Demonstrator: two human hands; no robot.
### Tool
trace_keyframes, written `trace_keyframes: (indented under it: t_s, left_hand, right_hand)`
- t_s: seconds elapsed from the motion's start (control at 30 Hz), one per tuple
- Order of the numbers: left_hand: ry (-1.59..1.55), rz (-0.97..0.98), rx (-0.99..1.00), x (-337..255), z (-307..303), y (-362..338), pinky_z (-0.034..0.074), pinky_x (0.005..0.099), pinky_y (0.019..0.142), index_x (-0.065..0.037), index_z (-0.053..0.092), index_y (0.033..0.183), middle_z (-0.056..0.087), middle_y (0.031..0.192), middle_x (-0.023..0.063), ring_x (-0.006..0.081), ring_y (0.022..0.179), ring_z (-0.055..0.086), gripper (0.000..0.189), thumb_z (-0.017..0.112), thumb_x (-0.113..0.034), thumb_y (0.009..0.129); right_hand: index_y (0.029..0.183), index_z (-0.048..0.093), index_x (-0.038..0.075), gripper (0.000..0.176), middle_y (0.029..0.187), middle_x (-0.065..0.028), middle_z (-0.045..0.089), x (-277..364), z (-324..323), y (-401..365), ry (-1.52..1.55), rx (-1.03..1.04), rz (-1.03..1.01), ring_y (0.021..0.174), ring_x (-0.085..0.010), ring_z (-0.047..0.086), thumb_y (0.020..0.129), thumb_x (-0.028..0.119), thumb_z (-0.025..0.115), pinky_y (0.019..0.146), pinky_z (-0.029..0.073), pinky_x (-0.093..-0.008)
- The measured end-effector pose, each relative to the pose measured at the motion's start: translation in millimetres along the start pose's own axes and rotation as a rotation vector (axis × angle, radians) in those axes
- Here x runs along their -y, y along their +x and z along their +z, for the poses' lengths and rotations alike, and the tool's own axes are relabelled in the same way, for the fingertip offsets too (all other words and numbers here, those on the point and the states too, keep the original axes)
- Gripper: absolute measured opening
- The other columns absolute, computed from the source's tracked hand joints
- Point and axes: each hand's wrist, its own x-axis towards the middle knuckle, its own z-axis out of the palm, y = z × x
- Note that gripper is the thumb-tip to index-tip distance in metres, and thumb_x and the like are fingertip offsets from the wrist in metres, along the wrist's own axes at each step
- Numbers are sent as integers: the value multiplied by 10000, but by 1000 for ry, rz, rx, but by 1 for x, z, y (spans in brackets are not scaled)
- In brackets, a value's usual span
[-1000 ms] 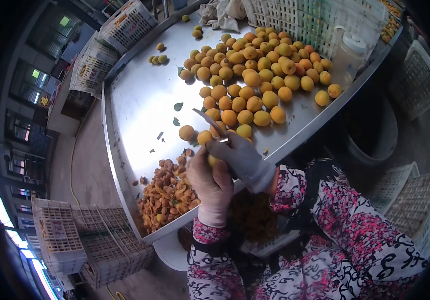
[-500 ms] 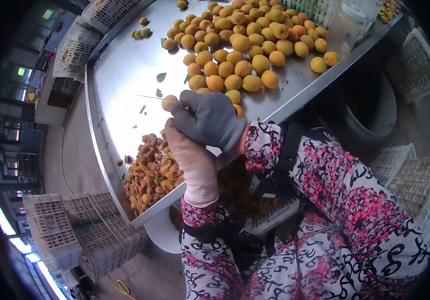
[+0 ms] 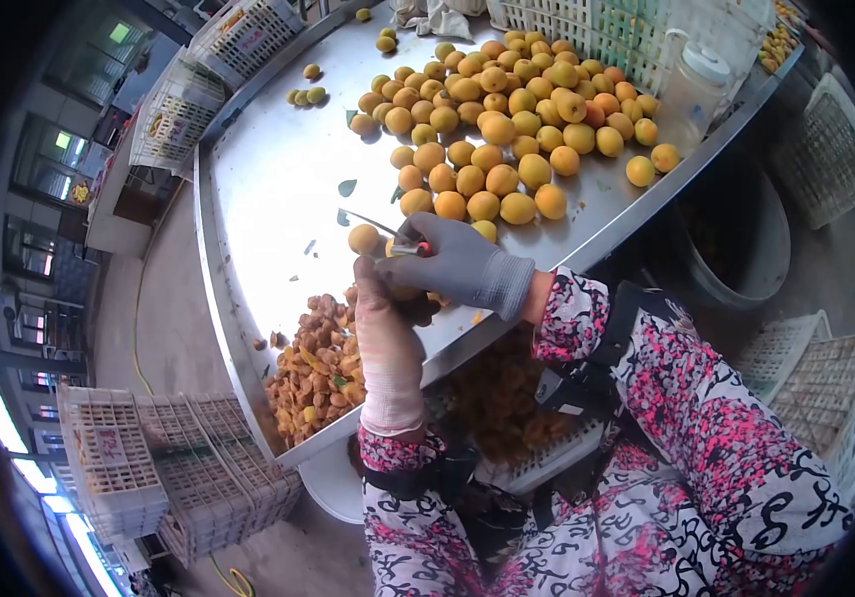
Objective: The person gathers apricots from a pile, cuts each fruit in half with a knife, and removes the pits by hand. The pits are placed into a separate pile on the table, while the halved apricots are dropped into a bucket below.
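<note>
R hand [image 3: 462,261] in grey glove is clamped on a knife [image 3: 376,224], whose long axis runs up-left, away from its wrist & past the L hand [image 3: 390,328], pale-gloved, right below. Hands are together over the near edge of a steel tbl [image 3: 238,224]; can't tell what, if anything, L grips, as the gap btwn them is dark. Closest clear-to-see fruit [image 3: 363,239] lies just beyond L fingertips, under the blade, nearer L than R, w/ a fruit heap [image 3: 512,114] farther ahead & brown pcs [image 3: 313,373] to L's left.
</note>
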Motion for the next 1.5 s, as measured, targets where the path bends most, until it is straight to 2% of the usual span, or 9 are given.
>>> trace_keyframes:
  t_s: [0.07, 0.13, 0.2, 0.4, 0.5, 0.63, 1.03, 1.27, 1.5]
  left_hand:
    - [454, 249, 101, 0, -14, -1, 476, 291, 733, -20, 475, 1245, 602, 1037, 81, 156, 845, 586, 502, 364, -421, 966]
    - [337, 511, 51, -13, 32, -28, 427, 292, 926, -27, 423, 1298, 528, 1189, 110, 181, 1066, 536, 473, 400, -360, 963]
    - [235, 411, 252, -21, 15, -26, 318, 337, 1052, -50, 291, 1406, 411, 1355, 114, 211, 1242, 419, 530, 493, -189, 937]
    - [39, 291, 306, -18, 0, -15, 365, 354, 1017, -36, 377, 1343, 493, 1259, 101, 206, 1164, 481, 554, 609, -218, 875]
    - [7, 313, 241, -22, 0, -17, 390, 344, 986, -35, 393, 1333, 503, 1237, 88, 194, 1134, 495, 564, 614, -269, 870]
    - [-41, 360, 229, -25, 0, -14, 400, 340, 975, -36, 398, 1335, 487, 1264, 89, 195, 1149, 486, 525, 581, -250, 892]
    - [21, 417, 207, -21, 4, -12, 427, 329, 971, -24, 370, 1342, 525, 1217, 133, 201, 1112, 535, 490, 522, -244, 931]
    - [57, 403, -65, -6, 16, -12, 450, 260, 768, -7, 534, 1139, 597, 951, 66, 134, 849, 555, 409, 500, -363, 939]
    - [240, 361, -112, -17, 12, -19, 430, 263, 701, -7, 535, 1019, 549, 850, 50, 128, 748, 515, 351, 504, -345, 930]
  right_hand:
    - [979, 538, 12, 427, 747, -14, 558, 11, -4, -1, 119, 0, 30, 650, -90, 552, 821, 393, 649, 596, 462, -204]
    - [988, 539, 19, 410, 729, 0, 548, 26, -11, -5, 237, -1, 58, 616, -72, 539, 833, 385, 640, 557, 450, -189]
    - [987, 547, 31, 394, 687, 10, 521, 36, -17, -10, 452, 85, 208, 532, -43, 488, 855, 396, 611, 460, 389, -168]
    - [860, 543, 3, 413, 684, -29, 530, 39, -15, -23, 390, 36, 235, 506, -112, 499, 869, 412, 594, 445, 407, -257]
    - [938, 534, 16, 268, 618, -93, 549, 17, -9, -24, 85, -161, -322, 494, -185, 541, 937, 284, 525, 463, 403, -336]
    - [958, 533, 48, 244, 638, -168, 573, 17, -9, -44, -199, -144, -344, 606, -346, 596, 928, 289, 512, 498, 440, -392]
    - [937, 503, 46, 293, 688, -181, 604, 16, 3, -54, -346, -93, -209, 641, -371, 602, 931, 339, 488, 532, 462, -436]
    - [961, 514, 54, 341, 711, -175, 619, 3, 22, -45, -401, -211, -218, 654, -361, 613, 928, 389, 468, 546, 476, -455]
    - [960, 530, 64, 346, 742, -172, 629, 16, 18, -50, -477, -16, -88, 673, -364, 617, 932, 400, 455, 564, 487, -454]
